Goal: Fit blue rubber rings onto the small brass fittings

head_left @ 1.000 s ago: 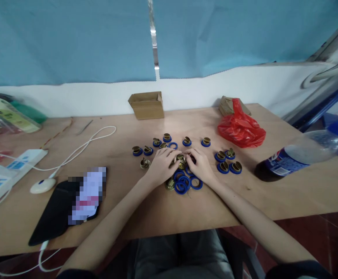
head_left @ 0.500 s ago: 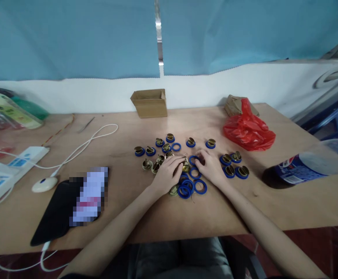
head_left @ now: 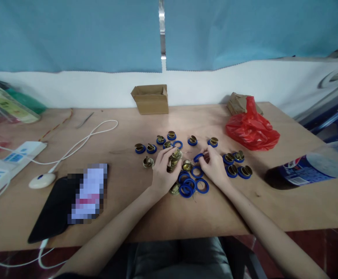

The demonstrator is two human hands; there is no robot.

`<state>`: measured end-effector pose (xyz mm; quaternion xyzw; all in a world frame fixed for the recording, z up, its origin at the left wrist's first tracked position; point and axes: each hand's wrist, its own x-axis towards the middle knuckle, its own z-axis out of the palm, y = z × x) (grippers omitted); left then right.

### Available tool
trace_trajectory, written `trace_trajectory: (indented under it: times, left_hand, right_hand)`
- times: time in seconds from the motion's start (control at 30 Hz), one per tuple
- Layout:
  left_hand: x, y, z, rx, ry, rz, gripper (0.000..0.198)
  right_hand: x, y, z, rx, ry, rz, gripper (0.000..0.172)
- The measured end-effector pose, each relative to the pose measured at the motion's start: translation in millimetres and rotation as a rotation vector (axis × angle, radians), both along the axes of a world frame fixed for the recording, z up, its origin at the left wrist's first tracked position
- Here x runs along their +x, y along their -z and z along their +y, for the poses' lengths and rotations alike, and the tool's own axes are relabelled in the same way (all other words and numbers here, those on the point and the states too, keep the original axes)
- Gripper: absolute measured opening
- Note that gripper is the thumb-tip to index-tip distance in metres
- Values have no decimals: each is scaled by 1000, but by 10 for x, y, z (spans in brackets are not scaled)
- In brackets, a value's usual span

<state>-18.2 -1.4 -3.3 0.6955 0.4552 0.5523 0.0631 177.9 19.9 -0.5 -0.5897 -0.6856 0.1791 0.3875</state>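
Note:
My left hand (head_left: 163, 174) is curled around several small brass fittings (head_left: 173, 159), lifted a little off the wooden table (head_left: 163, 217). My right hand (head_left: 213, 164) pinches a blue rubber ring (head_left: 198, 157) between its fingertips, close to the left hand. Between and below the hands lie several loose blue rings (head_left: 189, 184) and a brass fitting (head_left: 187, 166). Brass fittings seated in blue rings are spread in a row behind the hands (head_left: 171, 135) and in a cluster to the right (head_left: 237, 166).
A small open cardboard box (head_left: 150, 99) stands at the back edge. A red plastic bag (head_left: 253, 131) lies back right, a plastic bottle (head_left: 305, 166) on its side at the right. Left of the hands lie a phone on a black pad (head_left: 52, 211), a white cable (head_left: 78, 149) and a power strip (head_left: 14, 159).
My left hand gathered brass fittings from the table and raised them. My right hand picked up a blue ring and brought it toward the left hand.

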Motion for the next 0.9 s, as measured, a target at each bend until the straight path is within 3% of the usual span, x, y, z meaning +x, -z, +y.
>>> trace_trajectory:
  times: [0.17, 0.33, 0.47, 0.67, 0.9]
  left_hand:
    - [-25, 48, 18, -60, 24, -114, 36]
    - [-23, 99, 22, -89, 117, -154, 36]
    - [-5, 76, -5, -100, 201, -157, 37]
    - [28, 41, -42, -167, 231, -145, 35]
    - [45, 57, -35, -169, 245, -163, 32]
  right_hand:
    - [-13, -21, -29, -61, -27, 110, 9]
    - [-37, -13, -9, -240, -176, 478, 15]
    - [-77, -85, -31, -333, -214, 660, 28]
    - [-155, -111, -87, -367, -237, 757, 38]
    - [-218, -91, -135, -310, -317, 741, 30]
